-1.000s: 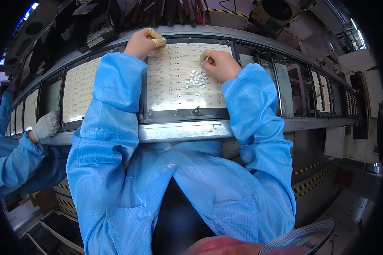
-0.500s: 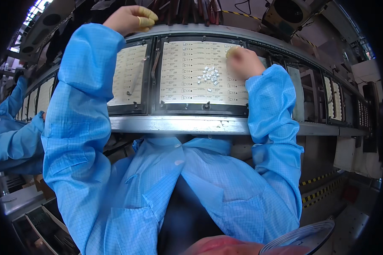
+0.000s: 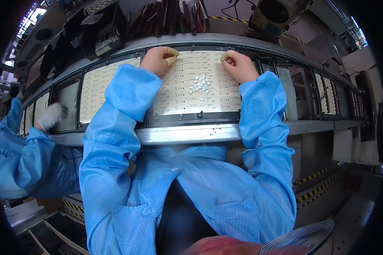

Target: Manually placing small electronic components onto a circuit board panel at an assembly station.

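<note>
A cream-white printed circuit board panel (image 3: pixel 174 95) lies in a black frame (image 3: pixel 166 120) in front of me. A loose pile of small white connector-like parts (image 3: pixel 201 83) rests on its middle, with one part (image 3: pixel 201 99) apart and nearer me. My left hand (image 3: pixel 158 60) is over the panel's far left corner, its yellow-covered fingertips pinched together. Over the far right side, my right hand (image 3: pixel 239 66) has its thumb and yellow-covered finger closed in a pinch. Whatever either pinch holds is too small or hidden.
A metal rail (image 3: pixel 187 134) runs along the near side of the line. Another panel (image 3: pixel 100 80) lies to the left. A co-worker's gloved hand (image 3: pixel 53 115) reaches in at far left. Dark reddish strips (image 3: pixel 170 19) and a black bin of white parts (image 3: pixel 104 36) stand beyond.
My left hand has come down from beyond the frame, near the dark strips, to the panel's far left corner. My right hand stays at the panel's far right. The co-worker's gloved hand has come into view.
</note>
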`<state>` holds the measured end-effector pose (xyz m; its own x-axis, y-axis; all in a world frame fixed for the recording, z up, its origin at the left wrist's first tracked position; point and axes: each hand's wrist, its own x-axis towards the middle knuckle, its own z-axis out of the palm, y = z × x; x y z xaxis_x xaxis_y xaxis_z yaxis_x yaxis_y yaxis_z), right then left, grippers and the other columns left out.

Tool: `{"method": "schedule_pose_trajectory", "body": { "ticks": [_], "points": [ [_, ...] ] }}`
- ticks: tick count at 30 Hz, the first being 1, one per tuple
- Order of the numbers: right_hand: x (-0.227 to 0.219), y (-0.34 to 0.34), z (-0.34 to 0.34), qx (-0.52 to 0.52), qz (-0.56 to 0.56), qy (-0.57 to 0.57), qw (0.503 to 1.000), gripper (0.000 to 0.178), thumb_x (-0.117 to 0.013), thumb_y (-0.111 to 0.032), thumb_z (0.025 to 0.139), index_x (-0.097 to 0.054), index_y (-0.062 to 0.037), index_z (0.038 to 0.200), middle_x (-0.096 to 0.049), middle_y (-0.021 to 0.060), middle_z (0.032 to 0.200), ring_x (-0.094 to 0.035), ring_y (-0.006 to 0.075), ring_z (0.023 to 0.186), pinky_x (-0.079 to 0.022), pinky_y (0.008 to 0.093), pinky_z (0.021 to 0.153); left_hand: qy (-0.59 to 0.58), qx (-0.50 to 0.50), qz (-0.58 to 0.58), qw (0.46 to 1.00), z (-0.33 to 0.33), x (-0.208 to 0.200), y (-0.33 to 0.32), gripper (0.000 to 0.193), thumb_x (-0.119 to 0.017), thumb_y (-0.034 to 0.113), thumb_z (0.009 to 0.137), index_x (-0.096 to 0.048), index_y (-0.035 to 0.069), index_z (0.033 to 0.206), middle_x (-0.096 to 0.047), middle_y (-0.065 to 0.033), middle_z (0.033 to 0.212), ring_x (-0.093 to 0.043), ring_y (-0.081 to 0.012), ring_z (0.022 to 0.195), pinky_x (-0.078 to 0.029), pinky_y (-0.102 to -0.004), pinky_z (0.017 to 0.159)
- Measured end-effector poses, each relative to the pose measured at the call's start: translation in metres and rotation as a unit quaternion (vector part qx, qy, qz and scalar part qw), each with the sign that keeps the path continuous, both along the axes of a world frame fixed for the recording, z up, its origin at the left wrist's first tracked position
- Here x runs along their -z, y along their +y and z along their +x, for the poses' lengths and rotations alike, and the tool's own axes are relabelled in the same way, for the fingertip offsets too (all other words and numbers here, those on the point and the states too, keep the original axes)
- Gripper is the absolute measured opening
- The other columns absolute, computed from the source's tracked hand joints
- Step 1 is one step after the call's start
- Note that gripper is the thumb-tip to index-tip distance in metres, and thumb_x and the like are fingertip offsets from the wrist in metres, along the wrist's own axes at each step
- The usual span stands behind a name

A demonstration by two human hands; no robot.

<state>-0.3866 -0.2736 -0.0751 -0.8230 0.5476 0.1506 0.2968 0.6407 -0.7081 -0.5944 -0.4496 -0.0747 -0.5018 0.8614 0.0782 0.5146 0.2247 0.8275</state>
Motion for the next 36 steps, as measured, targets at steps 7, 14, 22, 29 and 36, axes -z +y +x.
{"method": "schedule_pose_trajectory", "body": {
  "ticks": [7, 14, 22, 29, 36],
  "points": [
    [0.003, 0.002, 0.006, 0.016, -0.030, 0.024, 0.999, 0.012, -0.063, -0.008, 0.080, -0.062, -0.0023, 0.090, -0.057, 0.0000, 0.073, -0.050, 0.0072, 0.064, -0.044, 0.0212, 0.062, 0.155, 0.050, 0.048, 0.985, 0.007, 0.008, -0.007, 0.019, -0.063, 0.003, 0.079, -0.065, 0.000, 0.098, -0.063, -0.0145, 0.098, -0.061, -0.0245, 0.087, -0.048, -0.0298, 0.082],
    [0.016, 0.006, 0.007, 0.034, -0.038, 0.031, 0.998, 0.011, -0.063, -0.006, 0.079, -0.062, -0.0024, 0.090, -0.056, -0.0015, 0.073, -0.048, 0.0056, 0.064, -0.043, 0.0200, 0.061, 0.261, 0.026, -0.051, 0.964, 0.012, 0.006, -0.007, 0.017, -0.061, 0.004, 0.078, -0.066, -0.001, 0.094, -0.063, -0.0169, 0.094, -0.057, -0.0303, 0.090, -0.045, -0.0350, 0.083],
    [0.018, 0.004, 0.006, 0.026, -0.022, 0.019, 0.999, 0.010, -0.063, -0.006, 0.079, -0.062, -0.0019, 0.089, -0.056, -0.0014, 0.070, -0.048, 0.0054, 0.064, -0.043, 0.0195, 0.060, 0.346, 0.050, -0.051, 0.936, 0.008, 0.016, -0.005, 0.018, -0.059, 0.006, 0.079, -0.066, 0.000, 0.094, -0.063, -0.0156, 0.092, -0.055, -0.0303, 0.092, -0.044, -0.0362, 0.085],
    [0.020, 0.001, 0.005, 0.027, -0.019, 0.025, 0.999, 0.014, -0.062, -0.006, 0.079, -0.061, -0.0015, 0.092, -0.054, -0.0015, 0.070, -0.048, 0.0053, 0.063, -0.042, 0.0194, 0.060, 0.365, 0.075, -0.038, 0.927, 0.003, 0.018, -0.002, 0.017, -0.060, 0.006, 0.078, -0.066, -0.001, 0.093, -0.063, -0.0161, 0.093, -0.055, -0.0308, 0.092, -0.044, -0.0362, 0.085],
    [0.021, 0.004, 0.005, 0.022, -0.049, 0.023, 0.998, 0.013, -0.060, -0.005, 0.082, -0.057, -0.0016, 0.095, -0.054, -0.0011, 0.071, -0.049, 0.0055, 0.062, -0.043, 0.0190, 0.059, 0.347, 0.077, -0.044, 0.934, 0.002, 0.016, -0.003, 0.017, -0.059, 0.006, 0.079, -0.066, -0.001, 0.093, -0.063, -0.0162, 0.093, -0.055, -0.0306, 0.092, -0.044, -0.0360, 0.086]
  ]
}}
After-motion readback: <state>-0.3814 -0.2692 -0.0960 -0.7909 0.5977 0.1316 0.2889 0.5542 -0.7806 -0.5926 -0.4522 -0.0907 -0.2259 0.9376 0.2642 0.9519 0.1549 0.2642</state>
